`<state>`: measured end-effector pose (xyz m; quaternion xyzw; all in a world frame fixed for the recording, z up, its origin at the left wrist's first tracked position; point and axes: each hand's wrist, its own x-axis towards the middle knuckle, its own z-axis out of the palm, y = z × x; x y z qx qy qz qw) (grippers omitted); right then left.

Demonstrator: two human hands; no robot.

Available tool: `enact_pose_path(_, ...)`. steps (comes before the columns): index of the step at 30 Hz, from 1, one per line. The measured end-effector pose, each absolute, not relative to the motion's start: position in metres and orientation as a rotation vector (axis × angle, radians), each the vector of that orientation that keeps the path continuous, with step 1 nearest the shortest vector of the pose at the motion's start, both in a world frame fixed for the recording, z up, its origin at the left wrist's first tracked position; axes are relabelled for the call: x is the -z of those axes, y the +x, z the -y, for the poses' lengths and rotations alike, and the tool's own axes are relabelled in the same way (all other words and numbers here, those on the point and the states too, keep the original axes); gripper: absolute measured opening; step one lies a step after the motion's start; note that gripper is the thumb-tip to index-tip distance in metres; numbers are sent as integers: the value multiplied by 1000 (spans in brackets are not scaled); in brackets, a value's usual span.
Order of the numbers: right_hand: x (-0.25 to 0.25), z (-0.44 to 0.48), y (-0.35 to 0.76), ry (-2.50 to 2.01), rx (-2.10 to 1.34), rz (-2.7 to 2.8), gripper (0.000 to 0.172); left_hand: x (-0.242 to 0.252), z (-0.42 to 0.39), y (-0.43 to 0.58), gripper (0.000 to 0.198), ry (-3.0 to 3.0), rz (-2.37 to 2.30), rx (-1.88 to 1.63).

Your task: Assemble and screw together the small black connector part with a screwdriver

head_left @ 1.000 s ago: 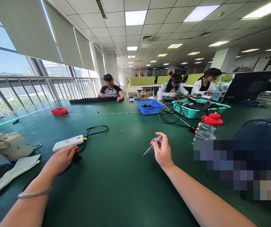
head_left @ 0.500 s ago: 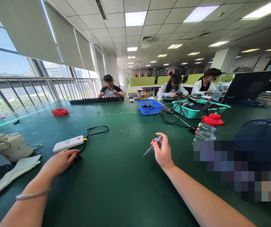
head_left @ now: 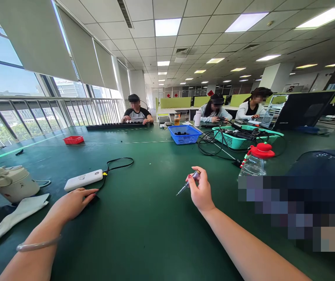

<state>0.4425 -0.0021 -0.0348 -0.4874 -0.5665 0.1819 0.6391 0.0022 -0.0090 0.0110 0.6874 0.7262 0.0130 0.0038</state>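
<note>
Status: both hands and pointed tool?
Right hand gripping pointed tool, tip angled down. Left hand over black item, partly hiding it. White device just beyond.

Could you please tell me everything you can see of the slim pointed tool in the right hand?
The slim pointed tool looks like a small screwdriver: a thin, metallic-looking shaft and a greyish handle with a brownish end. The right hand holds it by the handle, partly covering it. It slants over the green table, narrow end down and to the left; the tip's shape is too small to tell.

One screwdriver (head_left: 186, 185), one power bank (head_left: 84, 180), three co-workers (head_left: 139, 113)
</note>
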Motion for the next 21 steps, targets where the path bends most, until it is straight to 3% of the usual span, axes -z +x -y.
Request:
enact_pose_path(12, 36, 2, 443, -1106, -420, 1292, 31, -14, 11, 6, 62, 2119, -2251, 70)
enact_pose_path(21, 36, 1, 442, -1113, -428, 1289, 32, -14, 11, 3, 56, 2121, -2279, -64)
